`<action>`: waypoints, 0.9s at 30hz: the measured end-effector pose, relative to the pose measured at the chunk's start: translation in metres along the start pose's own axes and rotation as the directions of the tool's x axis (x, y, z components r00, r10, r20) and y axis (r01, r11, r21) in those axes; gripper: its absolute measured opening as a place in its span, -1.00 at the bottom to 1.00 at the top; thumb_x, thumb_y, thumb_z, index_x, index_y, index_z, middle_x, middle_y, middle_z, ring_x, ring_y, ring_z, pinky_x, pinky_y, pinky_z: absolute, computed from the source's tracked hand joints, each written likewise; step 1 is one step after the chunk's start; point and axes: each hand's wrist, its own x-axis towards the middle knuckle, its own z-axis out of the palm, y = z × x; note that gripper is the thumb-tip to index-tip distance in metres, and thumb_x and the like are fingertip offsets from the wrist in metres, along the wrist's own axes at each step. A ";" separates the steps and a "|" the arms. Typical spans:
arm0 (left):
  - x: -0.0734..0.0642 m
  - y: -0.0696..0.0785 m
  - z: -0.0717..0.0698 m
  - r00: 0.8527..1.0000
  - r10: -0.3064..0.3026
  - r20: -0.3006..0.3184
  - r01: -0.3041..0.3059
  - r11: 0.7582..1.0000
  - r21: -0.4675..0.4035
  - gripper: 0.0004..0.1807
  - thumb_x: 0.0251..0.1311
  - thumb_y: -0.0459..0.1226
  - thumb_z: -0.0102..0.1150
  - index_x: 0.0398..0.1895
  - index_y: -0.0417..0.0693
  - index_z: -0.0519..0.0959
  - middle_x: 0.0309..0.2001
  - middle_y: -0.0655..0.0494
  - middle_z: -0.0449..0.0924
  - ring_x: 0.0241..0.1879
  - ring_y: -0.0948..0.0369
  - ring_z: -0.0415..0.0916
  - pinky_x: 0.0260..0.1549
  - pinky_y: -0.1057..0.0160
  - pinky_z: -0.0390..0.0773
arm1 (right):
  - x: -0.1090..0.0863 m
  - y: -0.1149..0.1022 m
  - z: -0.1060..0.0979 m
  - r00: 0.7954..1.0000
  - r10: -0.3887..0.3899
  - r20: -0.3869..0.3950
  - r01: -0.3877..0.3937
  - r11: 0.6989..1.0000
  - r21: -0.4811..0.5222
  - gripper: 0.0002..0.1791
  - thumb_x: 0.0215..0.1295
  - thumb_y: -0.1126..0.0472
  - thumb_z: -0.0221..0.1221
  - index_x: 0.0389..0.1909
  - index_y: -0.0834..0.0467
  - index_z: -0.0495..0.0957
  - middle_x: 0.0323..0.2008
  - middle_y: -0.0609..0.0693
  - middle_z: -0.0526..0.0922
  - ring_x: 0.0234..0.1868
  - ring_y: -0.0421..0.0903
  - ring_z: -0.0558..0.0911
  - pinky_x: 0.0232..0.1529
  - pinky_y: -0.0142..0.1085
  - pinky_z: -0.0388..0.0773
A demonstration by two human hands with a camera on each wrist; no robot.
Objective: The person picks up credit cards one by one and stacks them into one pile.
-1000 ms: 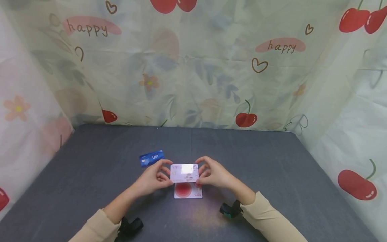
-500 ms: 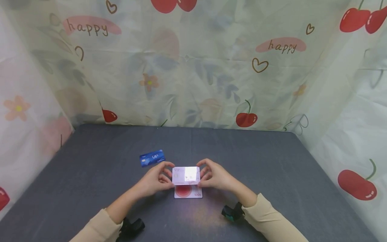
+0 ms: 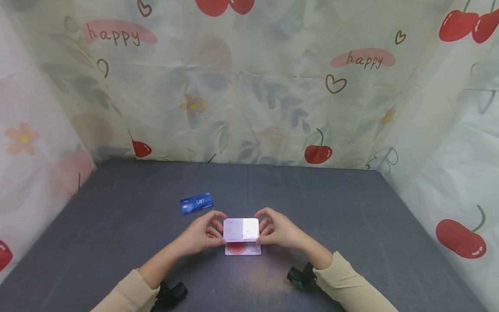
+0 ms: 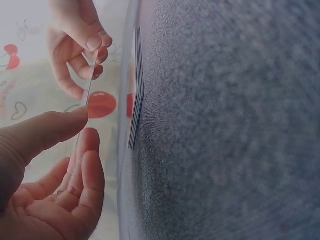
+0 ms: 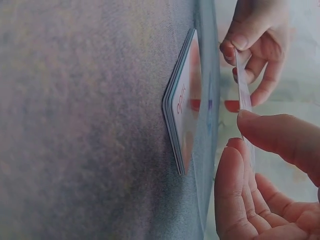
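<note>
A pale purple card (image 3: 233, 229) marked VIP is held level between both hands, with a bright glare on its right half. My left hand (image 3: 202, 232) pinches its left edge between thumb and fingers. At the opposite edge, my right hand (image 3: 276, 229) pinches in the same way. Below it, a stack of several cards (image 5: 180, 107) lies squared up on the table; the top one is white with a red circle. Both wrist views show a gap between the held card and the stack, which the card partly hides in the head view.
A blue VIP card (image 3: 196, 203) lies alone on the dark grey table (image 3: 331, 208), just beyond my left hand. A printed curtain (image 3: 249, 86) with cherries and "happy" lettering stands behind the table and along both sides.
Both hands have brought the purple card slightly toward me and to the right, covering more of the stack. The glare on it has shifted. The blue card has stayed put.
</note>
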 end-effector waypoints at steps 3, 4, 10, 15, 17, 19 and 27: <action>0.000 0.000 0.000 1.000 0.007 -0.001 -0.007 1.000 0.023 -0.40 -0.04 -0.42 0.33 0.10 -0.36 0.31 -0.28 -0.14 0.49 -0.39 0.22 0.58 -0.40 0.41 0.56 | -0.001 0.001 0.001 1.000 0.006 -0.001 -0.006 1.000 -0.008 -0.40 0.00 0.36 0.33 0.07 0.30 0.30 -0.32 0.12 0.57 -0.40 -0.19 0.62 -0.36 -0.43 0.53; 0.000 0.000 0.000 1.000 0.007 0.000 -0.007 0.999 0.032 -0.40 -0.05 -0.42 0.34 0.09 -0.35 0.32 -0.29 -0.13 0.49 -0.40 0.22 0.58 -0.40 0.41 0.55 | -0.001 0.001 0.001 1.000 0.009 -0.001 -0.009 1.000 -0.009 -0.40 0.00 0.36 0.33 0.07 0.30 0.30 -0.32 0.12 0.57 -0.40 -0.18 0.62 -0.36 -0.42 0.53; -0.001 0.002 0.000 1.000 -0.012 0.019 0.011 0.999 0.052 -0.40 -0.04 -0.40 0.34 0.09 -0.33 0.33 -0.31 -0.10 0.50 -0.43 0.25 0.54 -0.45 0.42 0.52 | -0.003 0.001 0.003 1.000 0.013 -0.006 -0.013 1.000 -0.016 -0.41 -0.01 0.37 0.33 0.07 0.30 0.31 -0.30 0.16 0.56 -0.39 -0.17 0.62 -0.39 -0.41 0.54; -0.002 0.004 0.001 0.999 -0.030 0.039 0.028 0.998 0.052 -0.40 -0.02 -0.38 0.34 0.11 -0.32 0.33 -0.31 -0.09 0.51 -0.43 0.25 0.51 -0.46 0.40 0.51 | -0.004 0.003 0.004 1.000 0.022 -0.008 -0.022 1.000 -0.004 -0.41 -0.02 0.38 0.33 0.07 0.29 0.32 -0.29 0.14 0.55 -0.38 -0.16 0.63 -0.40 -0.39 0.55; -0.002 0.004 0.001 0.998 -0.031 0.046 0.028 0.998 0.056 -0.41 -0.02 -0.38 0.34 0.10 -0.31 0.33 -0.32 -0.09 0.52 -0.43 0.25 0.51 -0.47 0.40 0.51 | -0.005 0.003 0.004 1.000 0.022 -0.006 -0.021 1.000 0.003 -0.40 -0.02 0.38 0.34 0.06 0.30 0.32 -0.30 0.15 0.54 -0.38 -0.16 0.63 -0.40 -0.39 0.55; -0.002 0.003 0.001 0.998 -0.027 0.054 0.024 0.998 0.059 -0.41 -0.03 -0.38 0.34 0.10 -0.31 0.34 -0.32 -0.09 0.52 -0.44 0.25 0.50 -0.47 0.39 0.51 | -0.006 0.003 0.004 1.000 0.019 -0.002 -0.019 1.000 0.010 -0.40 -0.03 0.38 0.34 0.06 0.31 0.32 -0.30 0.16 0.53 -0.38 -0.15 0.63 -0.40 -0.40 0.54; -0.001 0.001 0.002 0.997 -0.039 0.071 0.033 0.996 0.086 -0.41 -0.05 -0.38 0.35 0.08 -0.32 0.34 -0.34 -0.06 0.52 -0.46 0.27 0.47 -0.49 0.40 0.49 | -0.006 0.006 0.005 1.000 0.016 0.020 -0.016 1.000 0.009 -0.41 -0.03 0.38 0.34 0.05 0.33 0.32 -0.32 0.15 0.52 -0.40 -0.20 0.62 -0.40 -0.43 0.54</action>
